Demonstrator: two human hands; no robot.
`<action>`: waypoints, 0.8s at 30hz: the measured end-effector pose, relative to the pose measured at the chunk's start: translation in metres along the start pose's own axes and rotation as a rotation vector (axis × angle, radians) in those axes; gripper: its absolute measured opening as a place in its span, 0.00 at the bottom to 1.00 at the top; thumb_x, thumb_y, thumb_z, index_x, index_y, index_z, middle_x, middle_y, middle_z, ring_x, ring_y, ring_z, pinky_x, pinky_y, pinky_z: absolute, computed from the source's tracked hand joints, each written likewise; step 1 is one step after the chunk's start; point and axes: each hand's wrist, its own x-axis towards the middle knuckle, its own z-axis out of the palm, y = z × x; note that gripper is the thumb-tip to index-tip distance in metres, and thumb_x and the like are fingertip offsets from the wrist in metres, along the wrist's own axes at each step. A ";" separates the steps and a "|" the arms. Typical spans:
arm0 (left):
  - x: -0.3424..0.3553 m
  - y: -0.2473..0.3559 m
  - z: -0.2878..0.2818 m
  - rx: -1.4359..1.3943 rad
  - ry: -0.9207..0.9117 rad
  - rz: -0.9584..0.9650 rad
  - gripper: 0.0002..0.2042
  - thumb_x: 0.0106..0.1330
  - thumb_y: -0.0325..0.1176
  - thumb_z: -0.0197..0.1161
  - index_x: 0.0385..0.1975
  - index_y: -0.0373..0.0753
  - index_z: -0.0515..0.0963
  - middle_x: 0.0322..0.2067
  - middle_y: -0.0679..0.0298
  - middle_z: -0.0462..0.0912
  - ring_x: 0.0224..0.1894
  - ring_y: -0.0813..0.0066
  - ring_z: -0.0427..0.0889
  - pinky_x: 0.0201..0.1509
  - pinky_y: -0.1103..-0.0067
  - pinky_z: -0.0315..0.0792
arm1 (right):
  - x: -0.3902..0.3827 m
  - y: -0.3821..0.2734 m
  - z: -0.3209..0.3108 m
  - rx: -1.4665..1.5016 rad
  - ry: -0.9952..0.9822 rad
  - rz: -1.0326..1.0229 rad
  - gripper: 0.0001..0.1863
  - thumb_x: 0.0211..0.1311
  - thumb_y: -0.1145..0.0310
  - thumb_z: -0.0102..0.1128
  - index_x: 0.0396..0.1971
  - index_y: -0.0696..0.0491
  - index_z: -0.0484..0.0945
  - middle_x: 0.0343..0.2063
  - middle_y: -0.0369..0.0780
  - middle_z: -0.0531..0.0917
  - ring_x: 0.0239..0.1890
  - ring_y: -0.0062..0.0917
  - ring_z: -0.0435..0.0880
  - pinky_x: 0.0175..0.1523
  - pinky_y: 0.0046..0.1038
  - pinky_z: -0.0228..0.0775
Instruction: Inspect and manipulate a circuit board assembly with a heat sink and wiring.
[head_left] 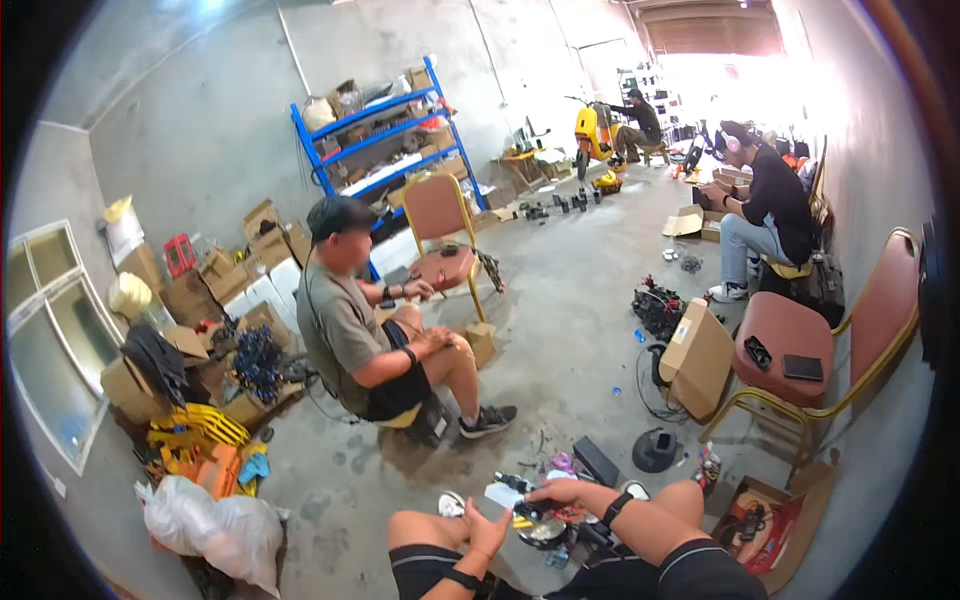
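Note:
Low in front of my knees, my left hand (487, 530) has its thumb and fingers spread apart, with nothing plainly held between them. Facing it, my right hand (562, 492) is closed, fingertips pressed together beside a black cylindrical part (515, 482). A pale, whitish block (503, 496) lies by those fingertips. What the right fingers grip is too small to make out. Under both hands sits a jumble of small parts and a round metallic piece (543, 535), partly hidden by my right forearm. Both wrists carry dark bands.
A long black box (596, 461) and a black cone-shaped base (655, 450) stand just beyond. At right are an open carton (765, 530) and a chair (785, 345) bearing small items. A seated person (350, 310) is at left; two others sit farther back. Plastic bags (215, 525) lie lower left.

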 end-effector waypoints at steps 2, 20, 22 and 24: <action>-0.020 -0.002 -0.010 0.152 0.024 0.213 0.52 0.50 0.46 0.78 0.68 0.28 0.51 0.59 0.40 0.66 0.62 0.45 0.67 0.66 0.61 0.65 | -0.008 0.005 -0.003 0.090 -0.084 0.152 0.18 0.63 0.53 0.68 0.36 0.55 0.80 0.25 0.35 0.81 0.24 0.21 0.78 0.26 0.24 0.70; -0.058 0.018 -0.008 0.455 -0.464 0.471 0.17 0.61 0.31 0.61 0.52 0.45 0.76 0.52 0.62 0.79 0.60 0.61 0.74 0.61 0.62 0.67 | -0.064 0.042 0.079 0.004 0.398 0.218 0.22 0.60 0.47 0.70 0.38 0.52 0.81 0.28 0.37 0.83 0.25 0.25 0.81 0.27 0.31 0.73; -0.060 0.017 -0.009 0.545 -0.492 0.512 0.15 0.60 0.28 0.60 0.48 0.45 0.78 0.51 0.61 0.79 0.58 0.58 0.76 0.56 0.61 0.70 | -0.075 0.052 0.093 0.066 0.403 0.201 0.22 0.60 0.48 0.70 0.39 0.52 0.81 0.29 0.38 0.83 0.25 0.25 0.82 0.26 0.30 0.72; -0.064 0.017 -0.012 0.549 -0.528 0.516 0.13 0.61 0.30 0.60 0.46 0.46 0.79 0.50 0.62 0.80 0.57 0.59 0.76 0.57 0.60 0.69 | -0.086 0.061 0.102 0.140 0.452 0.102 0.23 0.59 0.48 0.71 0.39 0.53 0.81 0.28 0.38 0.84 0.23 0.26 0.81 0.25 0.28 0.70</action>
